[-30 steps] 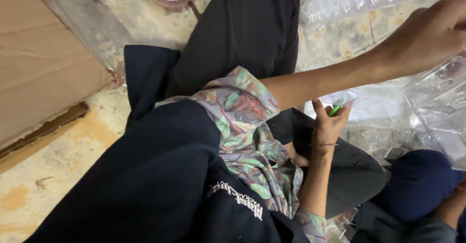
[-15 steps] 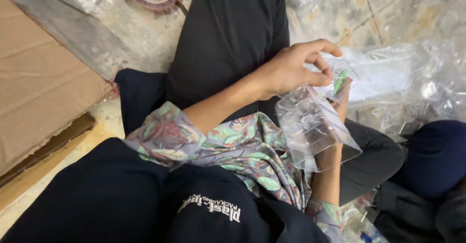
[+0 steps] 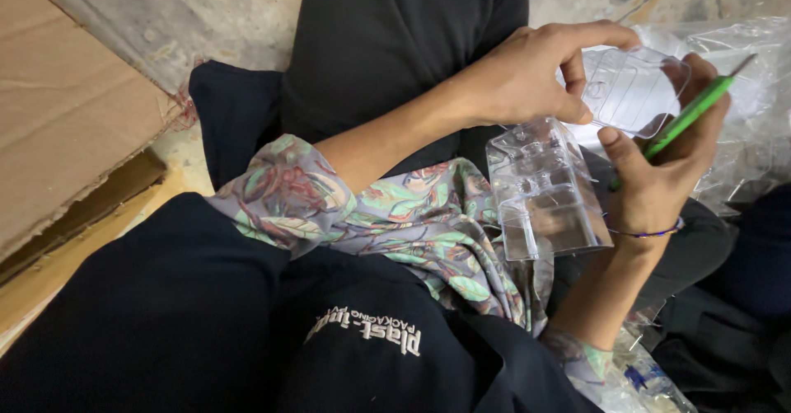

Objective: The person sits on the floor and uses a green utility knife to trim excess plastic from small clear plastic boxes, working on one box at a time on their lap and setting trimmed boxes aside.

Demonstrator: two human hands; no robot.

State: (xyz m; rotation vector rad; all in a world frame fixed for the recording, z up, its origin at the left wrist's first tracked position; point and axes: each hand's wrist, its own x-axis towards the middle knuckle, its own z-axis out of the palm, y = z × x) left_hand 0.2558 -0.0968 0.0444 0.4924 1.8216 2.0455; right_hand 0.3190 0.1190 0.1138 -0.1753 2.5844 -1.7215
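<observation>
Both hands (image 3: 535,71) (image 3: 659,174) around clear blister pack (image 3: 577,157)

A clear plastic blister shell (image 3: 577,153) lies opened like a clamshell above the lap, its upper flap (image 3: 630,87) raised and its deeper moulded half (image 3: 544,194) hanging down (both see-through, with ridged pockets). A slim green tool (image 3: 688,116) slants just beside the upper flap, tip pointing up and right.

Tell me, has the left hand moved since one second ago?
Yes. The left hand drew back from the clear plastic pile toward the black trouser leg, now gripping a clear hinged plastic shell.
</observation>
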